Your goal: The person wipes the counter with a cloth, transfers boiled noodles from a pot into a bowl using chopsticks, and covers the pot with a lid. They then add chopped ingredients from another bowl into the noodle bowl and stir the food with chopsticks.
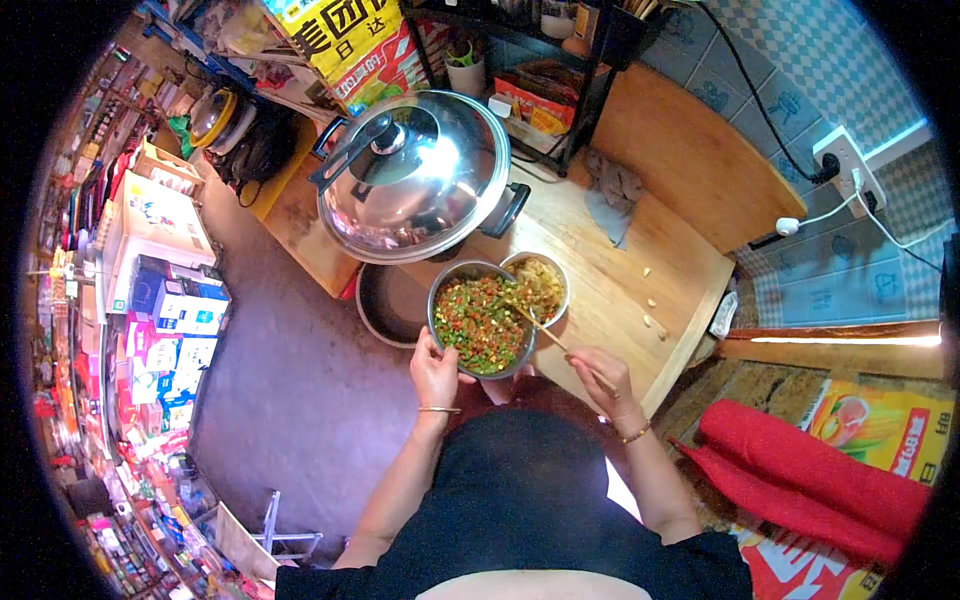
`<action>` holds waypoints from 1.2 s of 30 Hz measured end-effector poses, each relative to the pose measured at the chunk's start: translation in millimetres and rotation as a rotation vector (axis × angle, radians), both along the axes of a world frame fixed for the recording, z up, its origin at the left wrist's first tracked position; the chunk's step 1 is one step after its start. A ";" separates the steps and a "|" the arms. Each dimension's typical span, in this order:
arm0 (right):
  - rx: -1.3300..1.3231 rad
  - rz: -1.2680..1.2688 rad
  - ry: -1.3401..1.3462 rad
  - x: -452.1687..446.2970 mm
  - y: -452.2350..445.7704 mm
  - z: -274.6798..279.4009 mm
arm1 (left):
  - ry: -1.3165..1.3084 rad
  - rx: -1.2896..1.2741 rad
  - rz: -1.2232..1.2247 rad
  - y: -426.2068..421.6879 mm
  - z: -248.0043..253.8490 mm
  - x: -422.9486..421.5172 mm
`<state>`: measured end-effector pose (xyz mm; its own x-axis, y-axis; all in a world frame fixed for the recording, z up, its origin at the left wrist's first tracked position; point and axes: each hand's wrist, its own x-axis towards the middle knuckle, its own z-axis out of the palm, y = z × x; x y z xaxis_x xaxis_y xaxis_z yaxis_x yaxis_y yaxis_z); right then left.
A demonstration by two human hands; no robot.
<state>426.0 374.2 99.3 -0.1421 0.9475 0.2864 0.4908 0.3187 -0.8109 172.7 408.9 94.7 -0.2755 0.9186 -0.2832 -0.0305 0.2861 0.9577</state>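
A metal bowl (pixel 482 325) of chopped green and red food is tilted at the table's near edge. My left hand (pixel 436 372) grips its lower left rim. In my right hand (pixel 602 380) are wooden chopsticks (pixel 545 331), whose tips reach the right side of the bowl's contents. Close behind, on the right, stands a smaller bowl (pixel 540 285) with pale yellowish food. An empty dark round pan (pixel 385 305) sits to the left, partly hidden by the bowl. Behind them is a large pan with a shiny domed lid (pixel 415 175).
The wooden board (pixel 620 290) holds small pale pieces and a grey cloth (pixel 612 190). A black shelf (pixel 590 95) stands behind. Cords run to a power strip (pixel 850 170) on the right wall. A red roll (pixel 800 470) lies right; stacked boxes (pixel 170 310) stand left.
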 end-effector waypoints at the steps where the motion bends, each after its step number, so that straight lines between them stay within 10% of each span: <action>1: 0.011 -0.031 0.017 0.5 1.1 -0.5 | -0.049 -0.008 0.002 0.3 1.7 0.5; 36: -0.100 0.026 0.179 -20.6 -7.5 9.1 | 0.028 0.001 0.033 -10.2 10.6 -1.8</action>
<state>405.4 366.7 108.4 -0.1218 0.9693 0.2137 0.3283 0.2426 -0.9129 170.8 398.7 105.3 -0.3138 0.9092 -0.2736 -0.0128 0.2840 0.9587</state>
